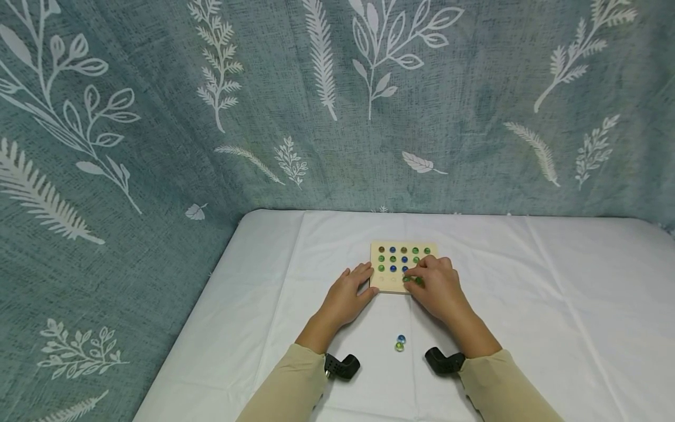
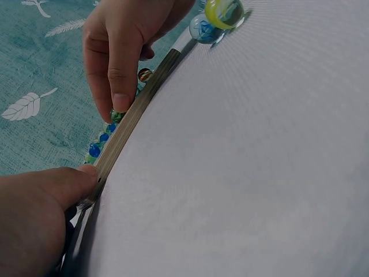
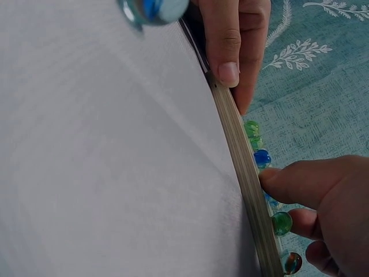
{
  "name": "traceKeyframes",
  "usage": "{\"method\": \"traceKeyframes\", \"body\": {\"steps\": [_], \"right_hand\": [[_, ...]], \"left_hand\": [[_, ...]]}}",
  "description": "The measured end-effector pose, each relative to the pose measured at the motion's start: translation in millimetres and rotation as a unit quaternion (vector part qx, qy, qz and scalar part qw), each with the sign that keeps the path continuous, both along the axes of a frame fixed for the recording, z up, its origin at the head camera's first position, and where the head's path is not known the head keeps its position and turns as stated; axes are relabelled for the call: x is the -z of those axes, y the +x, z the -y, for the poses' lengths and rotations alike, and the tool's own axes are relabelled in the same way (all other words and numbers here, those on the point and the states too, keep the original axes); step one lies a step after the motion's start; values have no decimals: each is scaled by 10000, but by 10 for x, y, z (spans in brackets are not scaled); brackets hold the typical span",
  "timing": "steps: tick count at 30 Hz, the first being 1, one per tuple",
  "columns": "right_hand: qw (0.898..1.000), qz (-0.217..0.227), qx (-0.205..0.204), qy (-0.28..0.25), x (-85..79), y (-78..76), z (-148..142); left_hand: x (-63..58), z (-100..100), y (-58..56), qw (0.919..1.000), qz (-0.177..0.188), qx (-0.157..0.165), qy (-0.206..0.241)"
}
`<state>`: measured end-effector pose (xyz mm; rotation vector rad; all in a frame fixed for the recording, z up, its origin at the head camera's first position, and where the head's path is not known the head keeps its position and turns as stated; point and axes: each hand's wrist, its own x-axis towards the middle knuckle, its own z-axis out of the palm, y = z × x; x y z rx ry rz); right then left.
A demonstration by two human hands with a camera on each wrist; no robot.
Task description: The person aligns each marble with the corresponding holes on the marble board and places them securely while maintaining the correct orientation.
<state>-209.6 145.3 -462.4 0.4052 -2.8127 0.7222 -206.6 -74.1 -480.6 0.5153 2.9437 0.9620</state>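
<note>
A pale wooden board (image 1: 390, 286) with rows of round hollows lies on the white cloth, with green, blue and brown glass marbles in its rows. Two hollows at the near left of the board hold no marble. My left hand (image 1: 345, 296) holds the board's near left corner, thumb at the front edge and fingers along the left side. Over the nearest row, my right hand (image 1: 437, 287) pinches a green marble (image 2: 117, 116) between thumb and fingers. Another green marble (image 3: 282, 223) sits beside its fingers in the right wrist view.
Two loose marbles, a blue one (image 1: 402, 339) and a yellow-green one (image 1: 399, 347), lie touching on the cloth between the forearms. A black wrist camera (image 1: 344, 367) is on each arm. Behind the table (image 1: 527, 281) hangs a teal leaf-patterned curtain (image 1: 337, 164).
</note>
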Motion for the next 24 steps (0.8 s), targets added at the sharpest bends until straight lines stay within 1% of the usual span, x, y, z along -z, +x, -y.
{"method": "traceKeyframes", "body": {"steps": [6,11,16,20,24], "right_hand": [[10000,-29,-42,-50,-6,6,-13],[9997,-37,-172,-193,-36,23,-44],[9980,106,-364,-498,-101,53,-76],[9957,136,-563,-729,-159,73,-90],[9905,373,-770,-1074,-207,90,-106]], "left_hand": [[7,-5,4,10000,14,-39,46],[5,-6,4,10000,-6,-46,27],[2,-5,2,10000,8,-7,10],[8,-1,-3,10000,17,36,13],[8,-1,-7,10000,35,58,30]]}}
